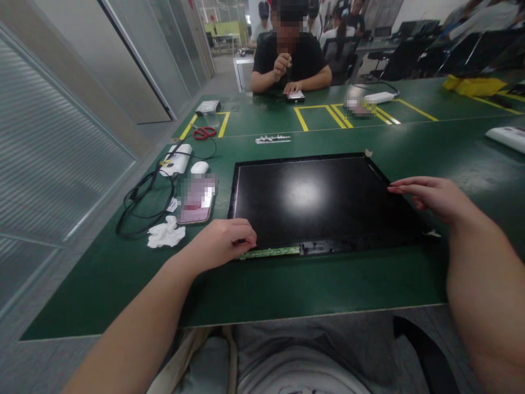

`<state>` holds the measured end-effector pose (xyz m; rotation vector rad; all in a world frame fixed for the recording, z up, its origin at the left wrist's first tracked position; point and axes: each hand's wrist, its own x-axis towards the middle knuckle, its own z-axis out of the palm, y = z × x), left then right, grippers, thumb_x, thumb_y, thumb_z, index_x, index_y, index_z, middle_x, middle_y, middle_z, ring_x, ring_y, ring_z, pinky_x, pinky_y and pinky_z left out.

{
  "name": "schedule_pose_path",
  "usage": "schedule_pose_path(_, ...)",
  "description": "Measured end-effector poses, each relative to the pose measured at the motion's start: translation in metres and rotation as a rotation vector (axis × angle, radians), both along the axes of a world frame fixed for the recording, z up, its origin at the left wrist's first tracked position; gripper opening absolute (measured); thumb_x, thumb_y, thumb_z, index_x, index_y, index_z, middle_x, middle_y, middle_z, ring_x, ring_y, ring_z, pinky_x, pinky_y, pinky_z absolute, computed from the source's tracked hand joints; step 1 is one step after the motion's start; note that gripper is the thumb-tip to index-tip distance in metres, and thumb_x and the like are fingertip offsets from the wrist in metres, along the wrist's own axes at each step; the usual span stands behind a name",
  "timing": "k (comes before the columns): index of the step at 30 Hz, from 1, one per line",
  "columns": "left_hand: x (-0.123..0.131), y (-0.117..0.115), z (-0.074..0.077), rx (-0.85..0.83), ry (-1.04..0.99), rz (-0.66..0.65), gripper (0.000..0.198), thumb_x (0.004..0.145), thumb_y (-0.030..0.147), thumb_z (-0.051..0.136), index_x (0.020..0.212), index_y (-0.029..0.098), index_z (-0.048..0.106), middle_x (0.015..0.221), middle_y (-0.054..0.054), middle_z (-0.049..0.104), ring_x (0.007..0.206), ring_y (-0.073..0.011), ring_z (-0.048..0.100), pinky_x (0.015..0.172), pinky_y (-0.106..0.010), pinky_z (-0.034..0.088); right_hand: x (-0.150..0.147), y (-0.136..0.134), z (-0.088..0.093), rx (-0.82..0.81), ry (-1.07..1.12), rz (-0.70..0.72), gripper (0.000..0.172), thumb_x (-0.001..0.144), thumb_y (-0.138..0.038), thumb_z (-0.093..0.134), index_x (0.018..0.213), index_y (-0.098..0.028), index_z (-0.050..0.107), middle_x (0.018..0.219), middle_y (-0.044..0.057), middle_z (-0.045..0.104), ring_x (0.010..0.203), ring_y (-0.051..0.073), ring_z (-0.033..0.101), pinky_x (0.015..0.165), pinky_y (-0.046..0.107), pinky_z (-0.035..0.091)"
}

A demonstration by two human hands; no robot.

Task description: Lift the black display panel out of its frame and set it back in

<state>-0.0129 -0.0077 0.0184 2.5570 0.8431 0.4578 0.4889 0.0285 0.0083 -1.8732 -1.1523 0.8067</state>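
Observation:
A flat black display panel [348, 202] lies face up in front of me, its screen reflecting a bright light. Along its near edge runs a green circuit board strip [273, 251]. At the near left corner, my left hand [223, 241] is closed, its curled fingertips gripping the frame beside that strip. My right hand [435, 197] pinches the panel's right edge with its fingertips; the thumb is partly hidden below the fingers. Small pale tabs of tape [368, 154] stick out at the panel's right corners.
On the left of the green table [311, 290] lie a phone [198, 200], crumpled tissue [166, 232], black cable [135, 200], a white box-shaped device [177, 160] and red-handled scissors [204, 133]. Small metal-coloured parts [273, 139] lie beyond the panel. Opposite sits a person [309, 65] handling a small device.

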Motion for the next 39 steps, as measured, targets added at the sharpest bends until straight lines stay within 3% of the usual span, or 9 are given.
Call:
schedule_pose_path(9, -0.003, 0.001, -0.004, 0.017, -0.056, 0.083, 0.006, 0.096, 0.021, 0.07, 0.092, 0.018, 0.073, 0.095, -0.005, 0.075, 0.074, -0.0143, 0.07, 0.068, -0.024, 0.054, -0.001, -0.001, 0.002, 0.007, 0.021, 0.003, 0.027, 0.069, -0.03, 0.077, 0.092, -0.016, 0.081, 0.106, 0.014, 0.081, 0.049, 0.006, 0.04, 0.043, 0.024, 0.031)
schedule_pose_path(14, -0.003, 0.003, -0.007, 0.043, -0.035, 0.068, 0.007, 0.095, 0.023, 0.072, 0.1, 0.019, 0.075, 0.102, -0.006, 0.076, 0.091, -0.0194, 0.074, 0.079, -0.028, 0.058, 0.0, 0.0, 0.0, 0.014, 0.032, 0.01, 0.029, 0.067, -0.032, 0.079, 0.092, -0.016, 0.081, 0.105, 0.014, 0.081, 0.05, 0.006, 0.04, 0.043, 0.024, 0.03)
schedule_pose_path(19, -0.004, 0.003, -0.007, 0.023, 0.02, 0.091, 0.008, 0.094, 0.023, 0.072, 0.101, 0.019, 0.075, 0.102, -0.006, 0.076, 0.08, -0.017, 0.072, 0.072, -0.027, 0.056, 0.005, 0.001, -0.005, 0.022, 0.049, 0.024, 0.031, 0.065, -0.033, 0.08, 0.091, -0.017, 0.081, 0.105, 0.015, 0.08, 0.051, 0.006, 0.038, 0.042, 0.024, 0.026)
schedule_pose_path(29, -0.009, 0.004, -0.003, 0.016, 0.074, 0.135, 0.009, 0.091, 0.018, 0.072, 0.099, 0.019, 0.074, 0.097, -0.004, 0.075, 0.074, -0.0157, 0.07, 0.068, -0.027, 0.052, -0.003, 0.001, -0.005, -0.013, 0.037, 0.097, 0.038, 0.065, -0.038, 0.081, 0.097, -0.017, 0.08, 0.07, 0.004, 0.067, 0.05, 0.008, 0.036, 0.044, 0.024, 0.024)
schedule_pose_path(39, -0.012, 0.009, -0.004, 0.005, 0.081, 0.186, 0.01, 0.089, 0.021, 0.072, 0.098, 0.019, 0.075, 0.091, -0.004, 0.077, 0.07, -0.0154, 0.069, 0.064, -0.026, 0.05, -0.01, 0.002, -0.007, -0.041, -0.041, 0.109, 0.039, 0.072, -0.036, 0.075, 0.105, -0.017, 0.08, 0.058, -0.001, 0.053, 0.049, 0.009, 0.035, 0.046, 0.025, 0.026)
